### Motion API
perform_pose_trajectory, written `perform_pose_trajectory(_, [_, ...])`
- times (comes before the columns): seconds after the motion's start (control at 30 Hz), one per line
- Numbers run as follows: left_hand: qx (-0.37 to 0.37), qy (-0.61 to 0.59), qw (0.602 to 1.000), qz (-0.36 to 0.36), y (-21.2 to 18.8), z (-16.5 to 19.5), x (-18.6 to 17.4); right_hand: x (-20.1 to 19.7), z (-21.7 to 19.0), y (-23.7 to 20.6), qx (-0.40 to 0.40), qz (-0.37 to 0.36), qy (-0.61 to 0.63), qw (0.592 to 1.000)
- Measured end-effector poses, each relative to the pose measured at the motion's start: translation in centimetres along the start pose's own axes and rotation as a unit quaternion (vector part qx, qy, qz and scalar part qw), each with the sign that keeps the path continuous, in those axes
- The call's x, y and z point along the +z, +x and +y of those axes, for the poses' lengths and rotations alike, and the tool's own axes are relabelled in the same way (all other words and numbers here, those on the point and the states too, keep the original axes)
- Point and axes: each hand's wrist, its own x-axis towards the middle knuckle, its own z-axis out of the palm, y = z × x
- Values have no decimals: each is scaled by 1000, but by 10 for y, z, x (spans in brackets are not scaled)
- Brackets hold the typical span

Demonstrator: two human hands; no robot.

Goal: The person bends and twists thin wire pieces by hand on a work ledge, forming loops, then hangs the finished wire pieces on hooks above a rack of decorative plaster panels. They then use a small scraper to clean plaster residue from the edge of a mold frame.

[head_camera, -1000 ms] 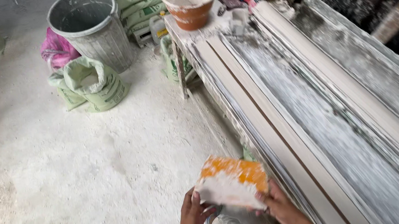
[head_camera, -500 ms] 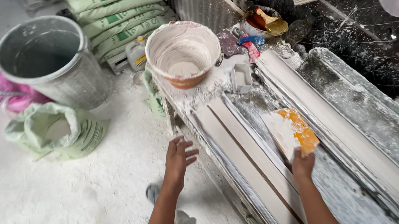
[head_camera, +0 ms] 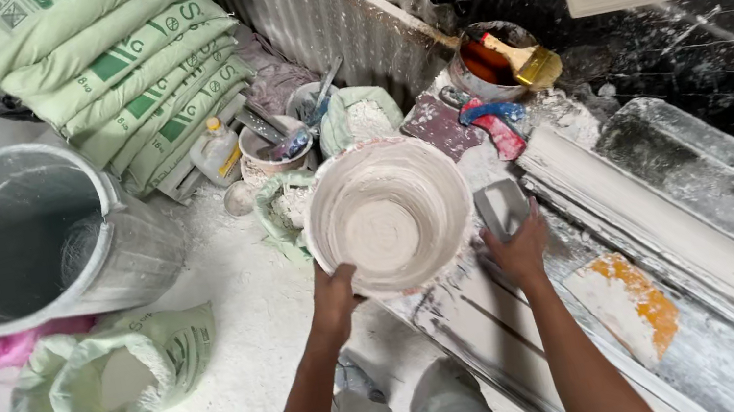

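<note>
Both arms reach forward from below. The left hand (head_camera: 334, 293) grips the near rim of the plaster-coated bowl (head_camera: 388, 214), which sits at the end of the bench (head_camera: 465, 319). The right hand (head_camera: 519, 248) closes around a grey scraper (head_camera: 502, 207) just right of the bowl.

The left hand (head_camera: 334, 293) holds the rim of a big white bowl (head_camera: 388, 214). The right hand (head_camera: 519, 245) holds a flat grey scraper (head_camera: 499, 207) beside it.
</note>
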Motion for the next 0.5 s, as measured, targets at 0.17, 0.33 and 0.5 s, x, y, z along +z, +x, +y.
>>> perform_pose_trajectory(0.17, [-32, 63, 997, 20, 13, 44, -32, 18, -2, 29, 134, -18, 4, 991])
perform_pose_trajectory(0.33, [46, 234, 970, 50, 31, 109, -52, -13, -81, 38, 109, -74, 237, 962])
perform_pose_trajectory(0.5, [49, 376, 922, 79, 65, 153, -56, 33, -238, 80, -58, -310, 208, 926])
